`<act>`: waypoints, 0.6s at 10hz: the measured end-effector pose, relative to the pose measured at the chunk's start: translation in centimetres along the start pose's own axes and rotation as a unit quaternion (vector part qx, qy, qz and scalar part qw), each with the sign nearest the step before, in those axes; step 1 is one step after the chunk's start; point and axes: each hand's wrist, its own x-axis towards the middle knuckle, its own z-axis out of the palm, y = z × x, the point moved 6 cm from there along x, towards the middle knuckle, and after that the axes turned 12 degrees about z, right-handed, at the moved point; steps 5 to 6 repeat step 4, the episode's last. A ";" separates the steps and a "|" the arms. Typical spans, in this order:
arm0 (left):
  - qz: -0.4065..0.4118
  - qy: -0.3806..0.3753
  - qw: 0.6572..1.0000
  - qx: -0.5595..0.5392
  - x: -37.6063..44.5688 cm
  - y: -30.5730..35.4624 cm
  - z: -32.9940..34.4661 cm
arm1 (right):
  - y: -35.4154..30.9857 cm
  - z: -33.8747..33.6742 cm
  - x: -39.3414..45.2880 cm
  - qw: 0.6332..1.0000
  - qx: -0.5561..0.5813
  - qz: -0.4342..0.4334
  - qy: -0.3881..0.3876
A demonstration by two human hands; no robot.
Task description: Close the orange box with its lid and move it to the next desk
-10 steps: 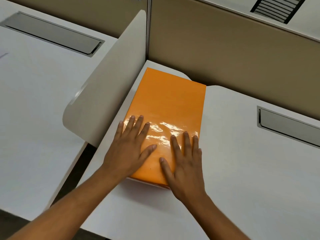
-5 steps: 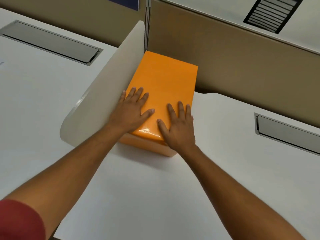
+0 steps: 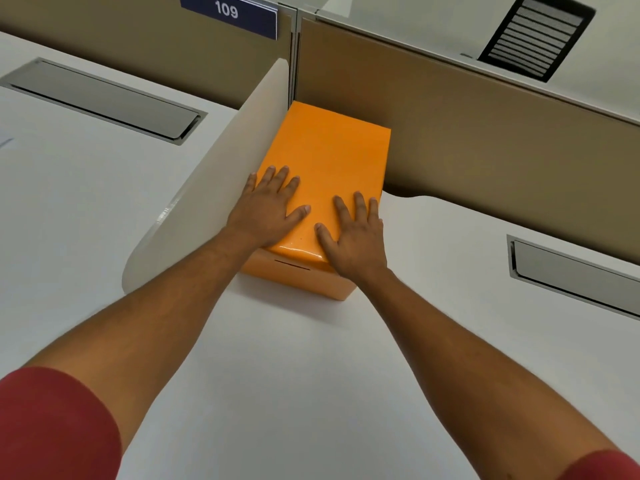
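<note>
The orange box (image 3: 298, 277) stands at the back left corner of the white desk (image 3: 311, 375), with its glossy orange lid (image 3: 329, 150) on top of it. Its far end is at the brown partition and its left side is along the white divider. My left hand (image 3: 266, 209) lies flat on the near left part of the lid, fingers spread. My right hand (image 3: 353, 237) lies flat on the near right corner, its palm over the lid's edge. Neither hand grips anything. A thin slot shows on the box's front face.
A curved white divider (image 3: 207, 202) separates this desk from the neighbouring desk (image 3: 69, 202) on the left. Each desk has a grey cable hatch (image 3: 104, 98) (image 3: 571, 275). A brown partition (image 3: 485, 150) runs along the back, with a "109" sign (image 3: 227, 10).
The view has pulled back and tilted up, so my arms look longer and the box's front face shows. Both hands stay flat on the lid.
</note>
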 end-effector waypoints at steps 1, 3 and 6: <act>-0.005 -0.012 1.000 0.025 0.0 0.5 -0.2 | 0.1 -0.1 0.1 1.000 0.003 -0.002 -0.024; 0.009 0.094 0.991 0.091 -0.4 5.4 -3.7 | 1.8 -3.8 -0.3 0.998 0.066 -0.019 0.013; 0.049 0.160 0.978 0.125 0.3 10.2 -5.9 | 4.7 -8.3 -1.1 0.991 0.036 -0.051 0.118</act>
